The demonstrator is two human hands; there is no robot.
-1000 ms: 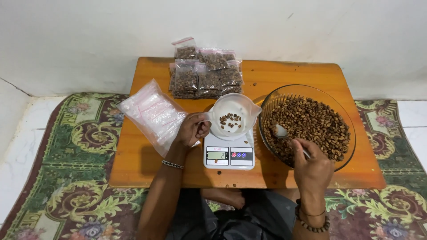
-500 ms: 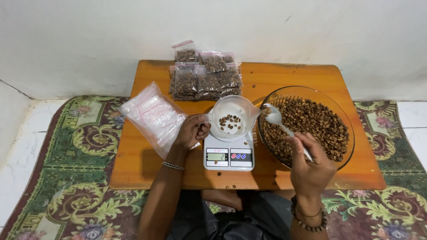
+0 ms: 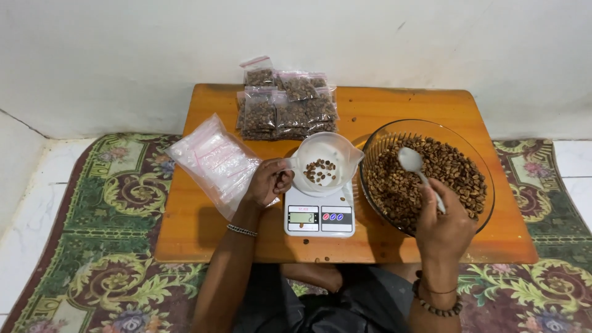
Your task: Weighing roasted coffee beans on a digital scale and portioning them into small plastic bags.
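The white spoon (image 3: 412, 161) had swung back, emptied, from the jug's rim to above the brown beans in the glass bowl (image 3: 475, 154), the right hand (image 3: 445, 223) closed around its handle, while the left hand (image 3: 269, 180) pinched the handle of the white measuring jug (image 3: 325, 161) standing on the digital scale (image 3: 319, 216) on the wooden table (image 3: 203, 234).

Both forearms bare, no sleeves in view; left hand (image 3: 266, 182) has a thin silver chain bracelet (image 3: 242, 230) at the wrist; right hand (image 3: 445, 224) has a dark round-bead bracelet (image 3: 436, 306) plus a thin cord band just above it; dark trousers (image 3: 320, 305) over the lap, bare knee showing
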